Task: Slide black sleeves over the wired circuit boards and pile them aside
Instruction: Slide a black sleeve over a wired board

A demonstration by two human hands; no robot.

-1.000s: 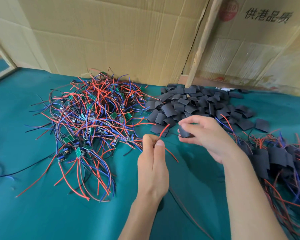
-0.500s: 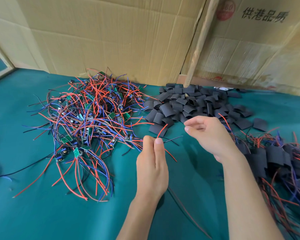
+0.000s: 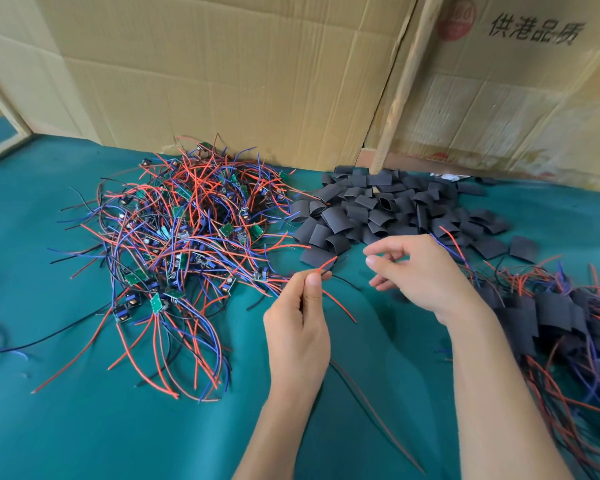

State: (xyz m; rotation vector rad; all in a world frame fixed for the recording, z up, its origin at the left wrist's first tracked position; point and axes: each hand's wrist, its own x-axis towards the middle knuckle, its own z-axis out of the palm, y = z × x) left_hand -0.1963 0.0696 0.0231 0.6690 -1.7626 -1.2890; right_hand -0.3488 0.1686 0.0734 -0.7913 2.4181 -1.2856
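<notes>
Left hand (image 3: 297, 327), center frame, pinches red and black wires (image 3: 326, 266); right hand (image 3: 420, 271) beside it hovers loosely curled, holding nothing, below the black sleeves (image 3: 388, 209).

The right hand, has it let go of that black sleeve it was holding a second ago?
Yes. The right hand now holds nothing, fingers loosely apart beside the loose sleeve pile; the left hand pinches the wires.
</notes>
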